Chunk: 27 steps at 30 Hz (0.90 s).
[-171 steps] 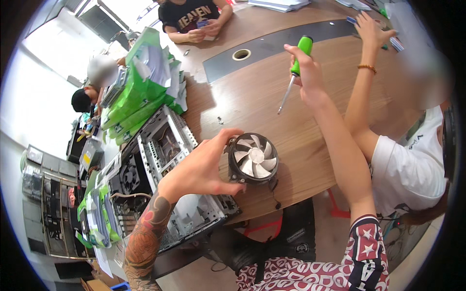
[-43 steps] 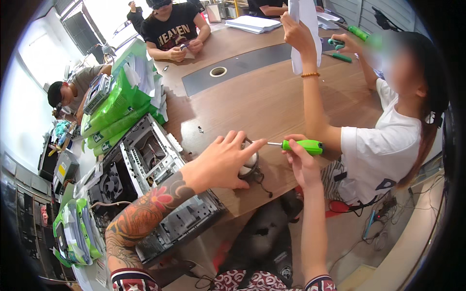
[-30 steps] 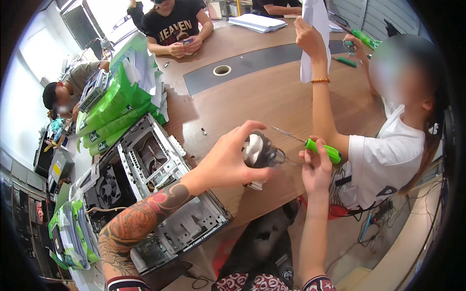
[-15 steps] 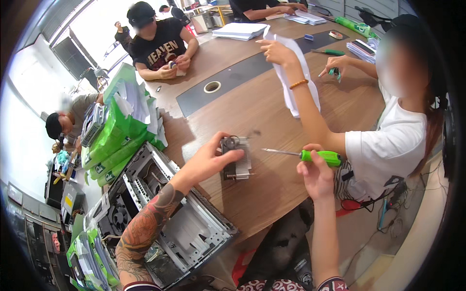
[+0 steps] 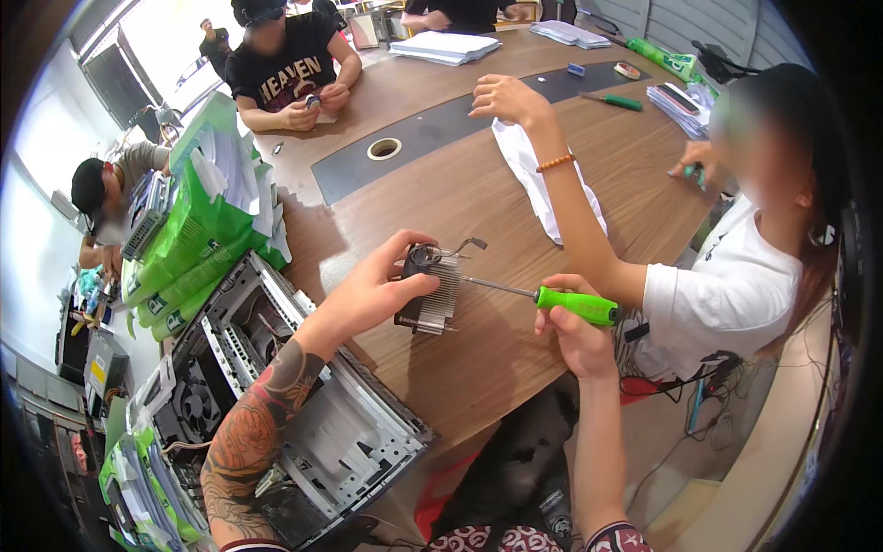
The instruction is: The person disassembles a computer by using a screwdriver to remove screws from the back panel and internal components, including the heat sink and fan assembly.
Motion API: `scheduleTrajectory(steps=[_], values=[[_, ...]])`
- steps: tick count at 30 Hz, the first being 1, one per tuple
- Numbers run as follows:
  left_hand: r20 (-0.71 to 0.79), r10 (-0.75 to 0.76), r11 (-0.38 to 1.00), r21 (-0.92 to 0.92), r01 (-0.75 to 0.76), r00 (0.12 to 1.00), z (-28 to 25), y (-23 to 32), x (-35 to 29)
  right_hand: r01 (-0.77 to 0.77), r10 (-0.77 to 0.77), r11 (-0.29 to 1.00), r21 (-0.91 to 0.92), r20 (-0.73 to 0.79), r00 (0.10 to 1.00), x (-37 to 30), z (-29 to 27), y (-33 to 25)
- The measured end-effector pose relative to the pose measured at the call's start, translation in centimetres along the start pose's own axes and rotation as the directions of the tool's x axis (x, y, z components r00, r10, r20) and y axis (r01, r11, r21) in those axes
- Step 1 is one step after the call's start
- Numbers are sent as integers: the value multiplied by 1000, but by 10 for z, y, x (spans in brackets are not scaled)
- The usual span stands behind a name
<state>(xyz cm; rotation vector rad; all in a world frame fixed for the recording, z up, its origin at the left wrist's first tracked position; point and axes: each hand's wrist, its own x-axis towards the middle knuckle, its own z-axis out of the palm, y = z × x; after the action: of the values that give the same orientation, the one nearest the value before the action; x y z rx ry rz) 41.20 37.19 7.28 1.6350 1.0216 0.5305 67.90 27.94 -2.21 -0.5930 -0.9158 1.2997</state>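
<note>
My left hand [image 5: 386,281] is closed around a finned metal heatsink [image 5: 439,304] with a dark fan on its left side, resting on the wooden table. A short dark cable end [image 5: 474,244] sticks out from its top. My right hand [image 5: 578,336] grips a screwdriver [image 5: 578,306] by its bright green handle. The screwdriver's thin shaft points left, and its tip reaches the heatsink's right side; whether it touches a screw is too small to tell. Left of the heatsink, below my left forearm, lies an opened computer case [image 5: 368,451] with bare metal framing.
Green bags [image 5: 198,239] stuffed with papers stand behind the case. At right, a co-worker's arm [image 5: 589,230] reaches over a white sheet [image 5: 533,184]. Across the table [image 5: 497,368] another person [image 5: 290,78] handles a small item. A tape roll [image 5: 384,149] lies on the dark inlay.
The screwdriver has moved left, its tip now at the heatsink's fins. The heatsink is turned slightly and its cable shows. The co-worker's white sheet has come down onto the table.
</note>
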Motion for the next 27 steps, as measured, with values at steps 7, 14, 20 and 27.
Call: scheduleTrajectory(steps=[7, 14, 20, 27], values=[[-24, 35, 994, 109, -32, 999, 1, 4, -1, -15, 18, 996, -85, 37, 999, -1, -1, 1], [-121, -36, 996, 72, 45, 992, 1, 8, -5, -7, 11, 999, -45, 79, 997, 2, -4, 0], [-107, -2, 987, 161, 19, 994, -3, 6, -3, -59, 57, 998, 33, 73, 996, 0, -5, -2], [-83, 79, 984, 166, -65, 993, -5, 2, 0, -43, 35, 994, 97, 85, 996, -1, -10, -1]])
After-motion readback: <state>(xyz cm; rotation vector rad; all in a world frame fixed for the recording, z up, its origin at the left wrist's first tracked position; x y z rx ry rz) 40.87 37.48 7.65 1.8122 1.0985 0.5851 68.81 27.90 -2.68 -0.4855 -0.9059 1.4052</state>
